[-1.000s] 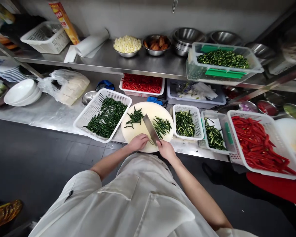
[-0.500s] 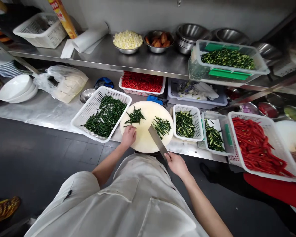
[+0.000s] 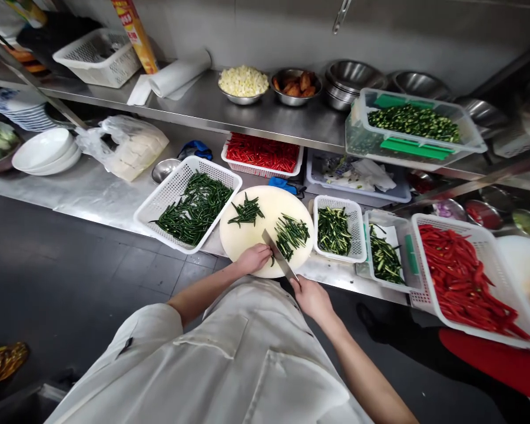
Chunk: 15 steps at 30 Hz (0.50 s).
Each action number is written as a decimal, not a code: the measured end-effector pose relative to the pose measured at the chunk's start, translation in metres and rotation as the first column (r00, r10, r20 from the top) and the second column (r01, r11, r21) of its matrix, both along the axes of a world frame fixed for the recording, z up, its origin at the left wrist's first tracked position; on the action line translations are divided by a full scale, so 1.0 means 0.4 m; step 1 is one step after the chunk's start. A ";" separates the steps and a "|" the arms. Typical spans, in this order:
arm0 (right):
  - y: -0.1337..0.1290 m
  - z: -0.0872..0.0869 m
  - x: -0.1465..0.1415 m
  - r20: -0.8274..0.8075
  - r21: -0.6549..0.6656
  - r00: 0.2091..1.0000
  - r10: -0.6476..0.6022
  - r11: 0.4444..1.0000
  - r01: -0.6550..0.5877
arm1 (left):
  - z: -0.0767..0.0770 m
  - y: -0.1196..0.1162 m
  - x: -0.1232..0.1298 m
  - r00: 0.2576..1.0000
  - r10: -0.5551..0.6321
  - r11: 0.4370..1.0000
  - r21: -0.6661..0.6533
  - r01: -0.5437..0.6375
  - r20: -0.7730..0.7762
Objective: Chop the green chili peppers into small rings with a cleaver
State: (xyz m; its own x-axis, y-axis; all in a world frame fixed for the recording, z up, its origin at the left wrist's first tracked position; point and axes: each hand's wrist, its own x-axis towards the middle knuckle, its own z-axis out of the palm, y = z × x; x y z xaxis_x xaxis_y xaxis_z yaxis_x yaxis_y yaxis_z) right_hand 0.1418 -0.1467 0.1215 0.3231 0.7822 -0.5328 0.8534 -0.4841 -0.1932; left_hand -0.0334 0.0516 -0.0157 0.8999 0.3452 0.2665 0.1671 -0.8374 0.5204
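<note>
Bright glare on steel counter (image 3: 92, 185), dim floor (image 3: 70, 259), stretched, blurry edges.

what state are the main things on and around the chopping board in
left hand: closed on a green piece
right hand: closed around the knife
knife: held, blade angled over chopping board
left pile: loose, dark green
right pile: cut, pale insides showing
large basket: open, partly filled with greens
small basket: open, holding cut greens
far-right basket: open, holding red peppers
white bowls: stacked

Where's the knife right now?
In the head view, the knife is in the right hand, over the round cutting board, between the left hand and a pile of green pieces.
</note>
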 end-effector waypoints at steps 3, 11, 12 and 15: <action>-0.005 0.013 0.012 -0.022 -0.021 1.000 0.004 1.000 -0.004 | -0.004 -0.011 0.015 1.000 -0.009 1.000 -0.010 0.009 -0.001; 0.130 -0.047 -0.022 -0.076 0.067 0.992 -0.103 0.992 0.108 | 0.019 0.011 0.009 0.996 -0.087 0.995 -0.044 0.088 0.012; 0.133 -0.049 -0.020 -0.093 0.094 0.990 -0.102 0.989 0.110 | 0.025 0.027 -0.001 0.997 -0.077 0.996 -0.035 0.077 0.021; 0.094 -0.049 -0.009 -0.133 0.154 0.986 -0.096 0.981 0.116 | 0.040 0.103 -0.057 0.974 0.208 0.978 -0.013 -0.207 0.090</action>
